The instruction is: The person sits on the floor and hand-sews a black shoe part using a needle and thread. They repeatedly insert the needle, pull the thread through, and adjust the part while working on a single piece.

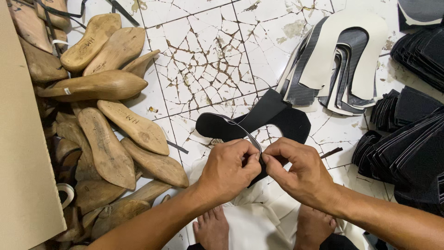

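Both hands pinch the near edge of a black curved shoe upper piece (259, 121) that hangs over the cracked white tile floor (208, 60). My left hand (230, 167) grips it with thumb and fingers closed. My right hand (299, 170) pinches the same edge just to the right, fingertips touching the left hand's. A thin pale trim strip (238, 127) runs along the piece's inner curve up to my fingers. The part of the piece under my hands is hidden.
A heap of wooden shoe lasts (108, 129) fills the left side beside a cardboard sheet (23, 153). A fan of grey and cream cut uppers (340, 60) lies at upper right, and stacks of black cut pieces (409, 139) at right. My bare feet (212, 229) rest below on white cloth (252, 217).
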Tool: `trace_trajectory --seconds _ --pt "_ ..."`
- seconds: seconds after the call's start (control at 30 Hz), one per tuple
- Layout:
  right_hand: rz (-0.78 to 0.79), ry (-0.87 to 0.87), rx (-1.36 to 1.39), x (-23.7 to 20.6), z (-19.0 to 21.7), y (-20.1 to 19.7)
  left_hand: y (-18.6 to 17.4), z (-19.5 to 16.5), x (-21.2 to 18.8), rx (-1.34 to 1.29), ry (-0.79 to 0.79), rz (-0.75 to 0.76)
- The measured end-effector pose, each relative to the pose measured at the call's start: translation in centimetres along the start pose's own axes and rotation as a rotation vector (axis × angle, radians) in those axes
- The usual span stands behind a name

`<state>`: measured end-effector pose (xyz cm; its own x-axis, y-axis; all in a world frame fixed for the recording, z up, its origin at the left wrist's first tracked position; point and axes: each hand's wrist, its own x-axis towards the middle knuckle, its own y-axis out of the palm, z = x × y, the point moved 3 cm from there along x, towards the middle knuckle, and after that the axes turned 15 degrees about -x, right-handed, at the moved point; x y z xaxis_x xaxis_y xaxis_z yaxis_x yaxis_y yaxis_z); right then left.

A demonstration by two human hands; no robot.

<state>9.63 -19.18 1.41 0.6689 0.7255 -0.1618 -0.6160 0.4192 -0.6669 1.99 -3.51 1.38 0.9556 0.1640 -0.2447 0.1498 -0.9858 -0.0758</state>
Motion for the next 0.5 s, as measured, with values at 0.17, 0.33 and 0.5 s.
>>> trace_trajectory --seconds 0.17,0.33,0.5 --pt "-0.031 0.005 -0.04 -0.23 0.28 -0.34 0.33 -0.13 -0.1 -0.009 0.039 -0.017" --pt "-0.117 -0.082 -0.09 -0.5 0.85 -0.69 0.44 -0.36 -0.25 -0.005 0.034 -0.024" --pt "-0.123 -0.092 -0.065 -0.58 0.89 -0.86 0.51 -0.25 -0.21 -0.007 -0.044 -0.009"
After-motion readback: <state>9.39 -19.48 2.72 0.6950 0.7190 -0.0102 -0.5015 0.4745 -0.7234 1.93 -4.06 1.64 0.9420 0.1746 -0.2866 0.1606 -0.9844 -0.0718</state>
